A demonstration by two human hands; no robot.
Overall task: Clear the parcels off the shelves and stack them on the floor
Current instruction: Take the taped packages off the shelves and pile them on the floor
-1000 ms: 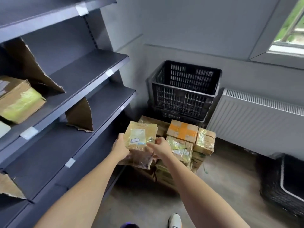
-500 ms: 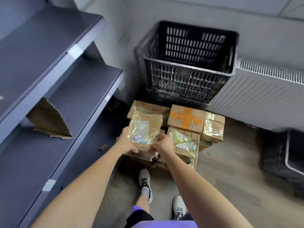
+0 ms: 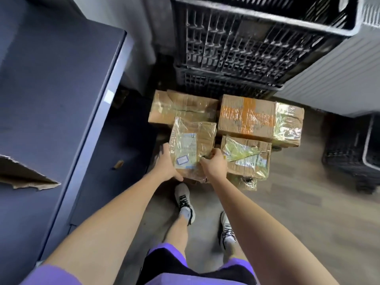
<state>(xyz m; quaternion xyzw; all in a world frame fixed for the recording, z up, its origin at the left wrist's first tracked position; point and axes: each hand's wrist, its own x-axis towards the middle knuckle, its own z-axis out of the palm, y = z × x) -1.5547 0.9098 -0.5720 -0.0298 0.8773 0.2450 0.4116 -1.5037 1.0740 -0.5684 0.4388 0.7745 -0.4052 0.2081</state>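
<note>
both hands (image 3: 166, 164) clasped on taped parcel (image 3: 192, 145) above grey floor (image 3: 287, 202), beside shelves (image 3: 61, 79)

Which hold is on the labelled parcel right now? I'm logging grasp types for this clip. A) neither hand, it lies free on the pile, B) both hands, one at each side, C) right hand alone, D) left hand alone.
B: the left hand grips the left edge of the labelled parcel and the right hand its right edge, over the floor pile.
</note>
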